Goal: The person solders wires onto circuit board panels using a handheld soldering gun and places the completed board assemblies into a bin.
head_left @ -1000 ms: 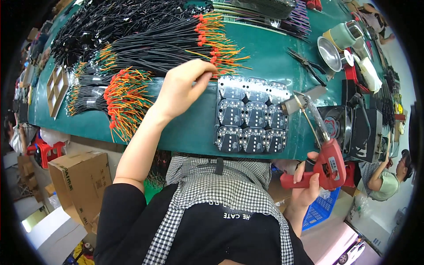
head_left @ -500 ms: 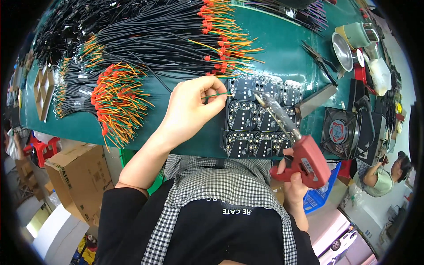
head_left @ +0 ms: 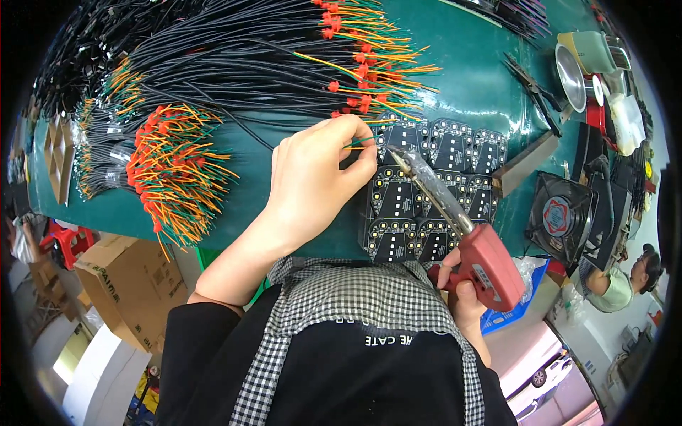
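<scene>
The green wire [head_left: 362, 141] pokes out rightward from between the thumb and fingertips of the left hand [head_left: 323, 181], and the tip of the iron [head_left: 490, 266] stands just beside its end, on the right and slightly nearer the body. The wire's long axis runs roughly from left to right, tilting a little away from the body; the iron's barrel slants from lower right to upper left, so the two meet at an angle over the near-left part of the topmost row of boards [head_left: 394, 195]. Whether tip and wire touch cannot be told. The left hand is the nearer one, its fingers pinched on the wire; the fingers of the right hand [head_left: 462, 302] are wrapped around the iron's red handle, well back from the tip. The boards lie on the green worktop [head_left: 469, 64], in front of the person, with the large cable bundle [head_left: 234, 64] beyond the left hand.

Half a second earlier the iron's tip is further right, near the other edge of the first board, with a wider gap to the wire. One second earlier the iron is over by the metal bar [head_left: 526, 163], and the left hand is at the bundle's orange ends
</scene>
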### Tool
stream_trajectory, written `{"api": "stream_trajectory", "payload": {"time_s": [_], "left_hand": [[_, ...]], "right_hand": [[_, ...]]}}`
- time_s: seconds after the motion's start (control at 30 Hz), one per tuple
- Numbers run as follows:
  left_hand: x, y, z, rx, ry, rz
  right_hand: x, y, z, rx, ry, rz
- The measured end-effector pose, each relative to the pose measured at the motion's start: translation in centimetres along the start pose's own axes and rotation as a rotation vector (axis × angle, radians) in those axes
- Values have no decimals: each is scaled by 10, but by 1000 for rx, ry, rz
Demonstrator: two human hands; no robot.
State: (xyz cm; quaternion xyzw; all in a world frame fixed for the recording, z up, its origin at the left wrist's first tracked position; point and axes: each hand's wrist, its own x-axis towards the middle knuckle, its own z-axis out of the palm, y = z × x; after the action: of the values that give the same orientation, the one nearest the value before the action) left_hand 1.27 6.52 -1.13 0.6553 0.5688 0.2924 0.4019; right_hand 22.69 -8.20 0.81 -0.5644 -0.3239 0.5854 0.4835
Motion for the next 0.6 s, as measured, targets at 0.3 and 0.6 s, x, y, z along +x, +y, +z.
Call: {"api": "stream_trajectory", "payload": {"time_s": [0.3, 0.6], "left_hand": [[0, -2, 0, -24, -9, -1], [1, 0, 1, 42, 39, 62]], "right_hand": [[2, 1, -4, -18, -66, -14], [2, 6, -7, 0, -47, 8]]}}
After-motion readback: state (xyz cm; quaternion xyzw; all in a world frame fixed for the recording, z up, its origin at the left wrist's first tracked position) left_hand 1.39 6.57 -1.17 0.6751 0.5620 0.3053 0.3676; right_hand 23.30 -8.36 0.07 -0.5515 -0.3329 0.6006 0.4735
